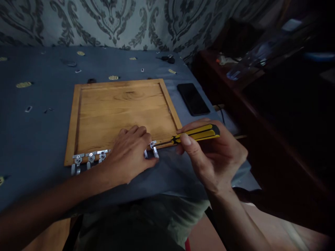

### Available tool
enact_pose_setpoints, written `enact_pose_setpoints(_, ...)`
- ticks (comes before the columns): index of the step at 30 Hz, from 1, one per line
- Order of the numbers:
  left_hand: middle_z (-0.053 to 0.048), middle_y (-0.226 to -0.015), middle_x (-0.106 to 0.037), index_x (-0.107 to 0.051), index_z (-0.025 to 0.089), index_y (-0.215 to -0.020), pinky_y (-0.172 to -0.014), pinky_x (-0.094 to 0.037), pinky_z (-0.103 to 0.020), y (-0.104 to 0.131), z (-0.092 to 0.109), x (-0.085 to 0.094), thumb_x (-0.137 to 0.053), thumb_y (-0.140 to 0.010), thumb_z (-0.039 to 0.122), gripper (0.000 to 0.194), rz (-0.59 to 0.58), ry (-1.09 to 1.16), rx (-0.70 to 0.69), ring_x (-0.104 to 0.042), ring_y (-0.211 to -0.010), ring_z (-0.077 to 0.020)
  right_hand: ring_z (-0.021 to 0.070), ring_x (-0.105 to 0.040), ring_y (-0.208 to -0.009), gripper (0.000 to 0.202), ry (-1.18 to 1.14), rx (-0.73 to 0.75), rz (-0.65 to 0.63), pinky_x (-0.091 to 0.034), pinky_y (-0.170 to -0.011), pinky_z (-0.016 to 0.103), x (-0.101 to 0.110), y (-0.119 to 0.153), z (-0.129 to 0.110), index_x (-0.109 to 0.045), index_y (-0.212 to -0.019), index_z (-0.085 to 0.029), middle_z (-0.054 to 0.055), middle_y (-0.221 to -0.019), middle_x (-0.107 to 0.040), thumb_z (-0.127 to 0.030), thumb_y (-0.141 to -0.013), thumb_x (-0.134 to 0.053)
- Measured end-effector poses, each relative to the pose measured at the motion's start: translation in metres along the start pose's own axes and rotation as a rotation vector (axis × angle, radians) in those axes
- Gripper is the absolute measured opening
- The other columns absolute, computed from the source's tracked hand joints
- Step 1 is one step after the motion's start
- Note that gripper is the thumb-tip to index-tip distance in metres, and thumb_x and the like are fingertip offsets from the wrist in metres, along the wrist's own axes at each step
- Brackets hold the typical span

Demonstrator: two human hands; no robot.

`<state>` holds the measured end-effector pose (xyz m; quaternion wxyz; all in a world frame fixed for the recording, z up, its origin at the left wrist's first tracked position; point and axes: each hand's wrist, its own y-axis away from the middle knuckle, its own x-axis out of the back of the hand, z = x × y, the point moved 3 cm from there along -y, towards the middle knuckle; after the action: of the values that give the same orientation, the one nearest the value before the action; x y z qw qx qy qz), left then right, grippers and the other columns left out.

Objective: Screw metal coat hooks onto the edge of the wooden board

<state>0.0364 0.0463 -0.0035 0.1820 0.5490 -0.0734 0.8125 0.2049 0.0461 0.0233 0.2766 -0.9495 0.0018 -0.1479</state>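
A wooden board [125, 108] with a raised rim lies on the dark cloth in front of me. Several silver metal hooks [91, 157] with screws line its near edge at the left. Farther right on that edge, my left hand [132, 153] pinches another metal hook [154, 148] between thumb and fingers. A yellow and black screwdriver [201, 133] is gripped by its handle in my right hand [214, 158]. Its shaft points left and its tip is at the pinched hook; whether it sits in a screw is too small to tell. My left hand hides part of the near edge.
A black phone [193, 99] lies right of the board. Keys [167, 59] rest at the back of the patterned dark blue cloth [47, 122]. Dark wooden furniture [225, 75] on the right bears a clear plastic bottle [239, 69]. A patterned curtain [146, 24] hangs behind.
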Motion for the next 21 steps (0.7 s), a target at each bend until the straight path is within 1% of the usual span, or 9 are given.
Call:
enact_pose_setpoints(5,-0.006,-0.1,-0.066,-0.067,0.018,-0.091,-0.085,-0.044,-0.044,-0.001,0.001,0.001,-0.078,-0.082,0.036,0.023,-0.014,0.0,0.001,-0.062,-0.104,-0.0298,0.0089,-0.061,-0.053,0.011,-0.008,-0.014,-0.012,-0.053,-0.049,0.024,-0.001,-0.002,0.002,-0.07,-0.082,-0.025,-0.004,-0.077,-0.067,-0.02,-0.088,-0.077)
enact_pose_setpoints(7,-0.007,-0.101,-0.066,-0.067,0.018,-0.092,-0.086,-0.044,-0.044,-0.001,0.001,0.002,-0.078,-0.082,0.036,0.023,-0.03,0.001,0.008,-0.062,-0.105,-0.03,0.0081,-0.06,-0.052,0.011,-0.035,-0.039,-0.006,-0.052,-0.048,0.023,-0.002,-0.003,0.003,-0.07,-0.082,-0.024,-0.005,-0.075,-0.066,-0.021,-0.086,-0.08)
enact_pose_setpoints(10,-0.007,-0.101,-0.066,-0.067,0.018,-0.091,-0.086,-0.045,-0.044,-0.001,0.002,0.003,-0.078,-0.082,0.035,0.022,-0.039,-0.001,0.01,-0.062,-0.105,-0.0301,0.0079,-0.06,-0.048,0.018,-0.101,-0.094,0.017,-0.051,-0.043,0.022,-0.004,-0.004,0.002,-0.068,-0.08,-0.023,-0.005,-0.073,-0.066,-0.029,-0.082,-0.085)
enact_pose_setpoints(12,-0.007,-0.101,-0.067,-0.067,0.018,-0.09,-0.086,-0.045,-0.044,-0.001,0.001,0.002,-0.078,-0.082,0.034,0.021,-0.031,-0.004,0.004,-0.062,-0.105,-0.0302,0.0078,-0.059,-0.046,0.021,-0.132,-0.144,0.033,-0.051,-0.042,0.023,-0.006,-0.004,0.001,-0.068,-0.08,-0.023,-0.004,-0.075,-0.069,-0.034,-0.082,-0.085)
enact_pose_setpoints(16,-0.007,-0.1,-0.067,-0.065,0.019,-0.089,-0.086,-0.046,-0.045,-0.001,0.001,0.001,-0.078,-0.081,0.034,0.021,-0.02,-0.003,-0.003,-0.062,-0.104,-0.031,0.0084,-0.059,-0.046,0.025,-0.199,-0.224,0.004,-0.053,-0.041,0.024,-0.009,-0.006,0.001,-0.065,-0.08,-0.024,-0.003,-0.077,-0.072,-0.039,-0.081,-0.086)
enact_pose_setpoints(18,-0.007,-0.101,-0.068,-0.066,0.019,-0.09,-0.086,-0.046,-0.045,-0.001,0.001,0.001,-0.078,-0.082,0.035,0.022,-0.02,-0.002,-0.004,-0.062,-0.105,-0.0317,0.0095,-0.06,-0.048,0.028,-0.232,-0.23,-0.036,-0.054,-0.043,0.024,-0.01,-0.008,0.001,-0.066,-0.086,-0.024,-0.002,-0.078,-0.073,-0.042,-0.079,-0.087)
enact_pose_setpoints(21,-0.009,-0.103,-0.068,-0.066,0.019,-0.091,-0.087,-0.047,-0.045,-0.001,0.002,0.002,-0.078,-0.082,0.036,0.023,-0.015,-0.001,-0.004,-0.062,-0.107,-0.0329,0.0108,-0.064,-0.052,0.032,-0.252,-0.238,-0.102,-0.057,-0.047,0.026,-0.009,-0.011,0.003,-0.069,-0.104,-0.026,-0.001,-0.086,-0.073,-0.047,-0.084,-0.082)
